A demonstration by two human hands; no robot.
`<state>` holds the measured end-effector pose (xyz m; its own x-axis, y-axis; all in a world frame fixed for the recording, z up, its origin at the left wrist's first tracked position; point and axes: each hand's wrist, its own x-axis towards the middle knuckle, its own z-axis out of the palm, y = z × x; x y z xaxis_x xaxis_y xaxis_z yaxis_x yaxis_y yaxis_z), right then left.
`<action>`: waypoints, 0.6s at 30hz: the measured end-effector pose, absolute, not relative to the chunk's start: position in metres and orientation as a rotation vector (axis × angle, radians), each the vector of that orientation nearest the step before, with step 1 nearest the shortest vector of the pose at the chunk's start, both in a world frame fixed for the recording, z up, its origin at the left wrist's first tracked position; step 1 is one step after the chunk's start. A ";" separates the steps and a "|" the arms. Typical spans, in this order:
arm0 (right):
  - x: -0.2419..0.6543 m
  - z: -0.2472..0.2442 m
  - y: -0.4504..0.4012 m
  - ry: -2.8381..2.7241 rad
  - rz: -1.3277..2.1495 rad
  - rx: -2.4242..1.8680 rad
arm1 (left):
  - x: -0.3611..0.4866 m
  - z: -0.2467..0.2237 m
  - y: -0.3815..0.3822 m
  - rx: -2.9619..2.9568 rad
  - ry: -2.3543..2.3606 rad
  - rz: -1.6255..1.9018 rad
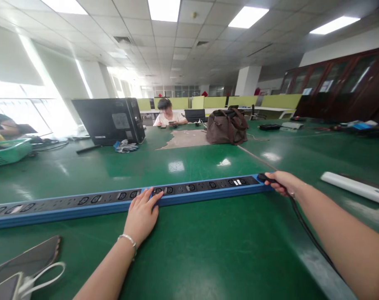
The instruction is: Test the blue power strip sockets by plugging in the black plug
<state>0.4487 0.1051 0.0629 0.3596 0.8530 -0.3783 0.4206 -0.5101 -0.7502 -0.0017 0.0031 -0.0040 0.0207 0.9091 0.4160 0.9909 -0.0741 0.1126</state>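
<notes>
A long blue power strip (204,193) with a row of black sockets lies across the green table. My left hand (143,216), a bracelet on its wrist, rests on the strip near its middle, fingers spread over the sockets. At the strip's right end my right hand (284,183) is closed around a black power cord plug (264,178). The plug's tip touches the end of the strip; whether it is seated in a socket I cannot tell. From this hand the black cord (306,233) runs down along my forearm.
A phone with a white cable (48,277) lies front left. Farther back are a green basket (11,152), a black computer case (114,121), gloves (126,146) and a brown bag (227,127). A white bar (355,187) lies right. A person (169,114) sits across the table.
</notes>
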 end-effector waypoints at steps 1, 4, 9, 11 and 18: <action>0.447 0.062 0.105 -1.071 1.035 -2.084 | -0.002 -0.004 0.003 -2.083 -1.980 -0.575; 0.443 0.056 0.100 -0.913 1.148 -1.968 | -0.002 -0.004 0.003 -2.088 -1.977 -0.577; 0.446 0.043 0.090 -0.641 1.277 -1.632 | -0.001 -0.003 0.003 -2.093 -1.978 -0.577; 0.449 0.042 0.091 -0.636 1.275 -1.621 | 0.000 -0.002 0.003 -2.093 -1.981 -0.575; 0.463 0.050 0.101 -0.686 1.399 -1.718 | 0.000 -0.003 0.002 -2.086 -1.974 -0.577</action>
